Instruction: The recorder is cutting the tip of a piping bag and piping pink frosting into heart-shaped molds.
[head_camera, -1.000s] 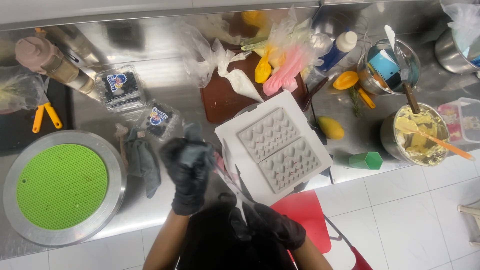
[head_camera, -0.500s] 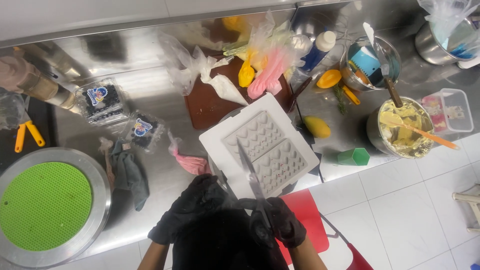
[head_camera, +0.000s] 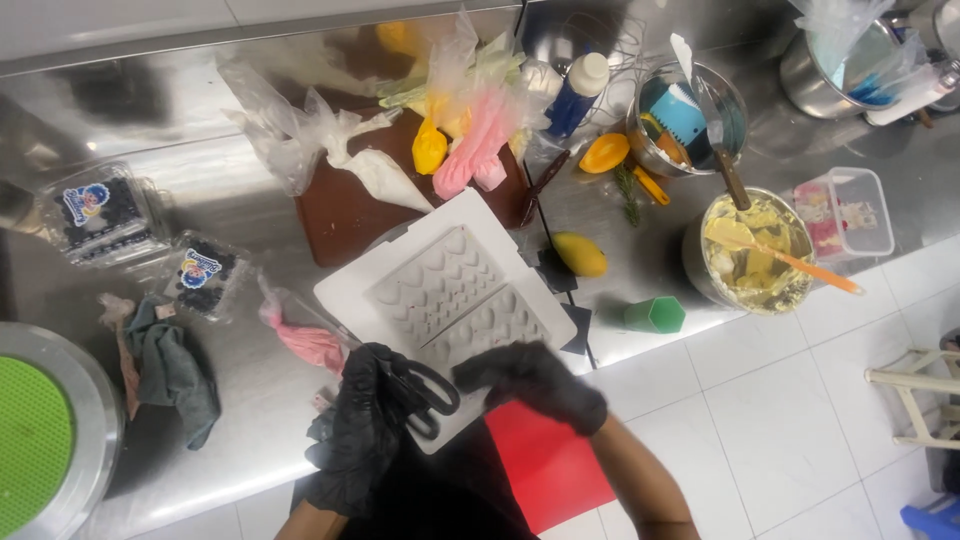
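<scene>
Left hand (head_camera: 365, 440) gripping black scissors (head_camera: 428, 395) at near edge of white mould (head_camera: 450, 295) on desk (head_camera: 640, 260). Right hand (head_camera: 535, 380) curled, palm down, on mould corner, holding nothing seen. Pink bag (head_camera: 305, 340) just left. Likely snipping step; next needs bag in hand.

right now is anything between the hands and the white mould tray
Nothing visible does. Both black-gloved hands, left and right, sit at the near edge of the white silicone mould tray. The left hand holds black-handled scissors over that edge.
</scene>
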